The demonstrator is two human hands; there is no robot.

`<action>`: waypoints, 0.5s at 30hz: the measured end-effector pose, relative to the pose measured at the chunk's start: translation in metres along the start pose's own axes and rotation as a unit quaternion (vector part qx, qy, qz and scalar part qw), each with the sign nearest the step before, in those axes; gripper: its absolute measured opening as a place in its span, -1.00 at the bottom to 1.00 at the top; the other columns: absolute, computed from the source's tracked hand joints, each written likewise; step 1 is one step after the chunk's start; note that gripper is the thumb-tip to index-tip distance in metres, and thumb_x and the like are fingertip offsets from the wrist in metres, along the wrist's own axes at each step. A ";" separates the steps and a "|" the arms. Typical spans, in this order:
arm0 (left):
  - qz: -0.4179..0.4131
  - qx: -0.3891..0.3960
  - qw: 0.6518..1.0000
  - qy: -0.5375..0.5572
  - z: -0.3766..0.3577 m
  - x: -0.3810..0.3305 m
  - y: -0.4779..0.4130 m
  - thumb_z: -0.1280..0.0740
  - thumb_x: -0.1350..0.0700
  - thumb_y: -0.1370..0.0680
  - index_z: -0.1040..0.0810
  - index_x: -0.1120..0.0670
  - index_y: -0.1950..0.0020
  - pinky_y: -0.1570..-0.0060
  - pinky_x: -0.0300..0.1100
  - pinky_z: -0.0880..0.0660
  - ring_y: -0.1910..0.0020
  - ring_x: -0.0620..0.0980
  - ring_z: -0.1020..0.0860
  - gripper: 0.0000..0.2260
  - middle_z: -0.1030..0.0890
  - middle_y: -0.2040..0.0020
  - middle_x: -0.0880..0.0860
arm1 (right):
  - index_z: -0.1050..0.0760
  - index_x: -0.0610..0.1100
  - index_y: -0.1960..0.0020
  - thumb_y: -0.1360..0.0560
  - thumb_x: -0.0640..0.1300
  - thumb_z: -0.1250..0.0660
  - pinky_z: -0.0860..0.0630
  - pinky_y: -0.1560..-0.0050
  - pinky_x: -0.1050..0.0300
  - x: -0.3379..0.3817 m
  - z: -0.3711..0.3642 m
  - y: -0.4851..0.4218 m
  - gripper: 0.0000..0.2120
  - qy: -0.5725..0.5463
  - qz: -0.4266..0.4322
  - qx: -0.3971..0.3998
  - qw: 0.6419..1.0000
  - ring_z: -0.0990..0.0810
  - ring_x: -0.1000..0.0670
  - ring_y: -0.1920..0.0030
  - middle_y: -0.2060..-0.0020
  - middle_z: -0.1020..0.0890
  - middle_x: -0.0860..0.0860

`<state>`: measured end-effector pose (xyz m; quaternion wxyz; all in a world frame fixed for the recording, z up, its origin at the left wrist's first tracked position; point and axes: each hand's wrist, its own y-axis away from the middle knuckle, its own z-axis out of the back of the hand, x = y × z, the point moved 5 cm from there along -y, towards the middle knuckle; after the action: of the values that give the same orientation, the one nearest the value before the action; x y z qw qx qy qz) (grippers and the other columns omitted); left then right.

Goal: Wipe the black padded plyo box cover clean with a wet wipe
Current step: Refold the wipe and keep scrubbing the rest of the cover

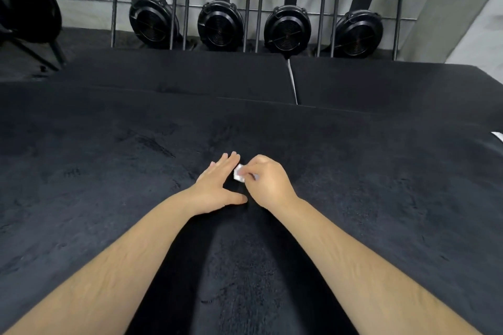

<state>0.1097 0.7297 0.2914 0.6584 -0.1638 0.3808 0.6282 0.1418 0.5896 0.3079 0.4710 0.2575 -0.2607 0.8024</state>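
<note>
The black padded plyo box cover (109, 171) fills most of the view, its surface marked with scuffs and smears. My left hand (217, 185) lies on it near the middle with straight fingers pointing away from me. Just to its right, my right hand (268, 182) pinches a small folded white wet wipe (239, 173) between thumb and fingertips, right beside my left fingers. Most of the wipe is hidden inside my right hand.
Two more black padded boxes (190, 76) (394, 84) stand behind the cover, split by a narrow gap. Several black fan-wheel rowing machines (220, 26) stand upright along the grey wall. A black fan machine (24, 3) sits far left.
</note>
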 end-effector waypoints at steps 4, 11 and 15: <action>0.017 0.011 1.000 0.014 0.002 0.001 0.001 -0.50 0.08 -0.43 0.08 -0.23 -0.62 -0.52 0.04 0.10 -0.58 -0.01 0.29 -0.04 0.16 -0.62 -0.19 | -0.72 -0.04 0.00 -0.61 -0.14 -0.33 -0.53 -0.06 0.08 0.010 -0.002 0.010 -0.82 0.022 0.048 0.050 0.997 -0.56 0.00 0.03 0.05 -0.58 0.03; 0.035 0.017 0.998 0.045 0.003 0.003 0.003 -0.43 0.18 -0.43 0.07 -0.26 -0.61 -0.52 0.10 0.11 -0.59 -0.01 0.29 -0.05 0.16 -0.62 -0.19 | -0.62 0.01 0.18 -0.56 -0.28 -0.22 -0.42 0.06 0.16 0.013 -0.012 0.006 -0.70 0.062 0.053 0.038 0.996 -0.45 0.15 0.10 0.14 -0.46 0.17; 0.032 0.027 0.999 0.033 0.006 -0.001 0.006 -0.36 0.27 -0.44 0.06 -0.24 -0.62 -0.51 0.05 0.13 -0.58 -0.01 0.29 -0.08 0.16 -0.62 -0.18 | -0.65 0.04 0.14 -0.54 -0.23 -0.29 -0.45 -0.01 0.19 0.006 -0.003 0.016 -0.77 0.086 0.092 0.056 0.991 -0.50 0.09 0.05 0.14 -0.53 0.15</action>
<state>0.1061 0.7337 0.2974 0.6293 -0.1547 0.4243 0.6325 0.1249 0.5889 0.3067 0.4006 0.1887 -0.1970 0.8747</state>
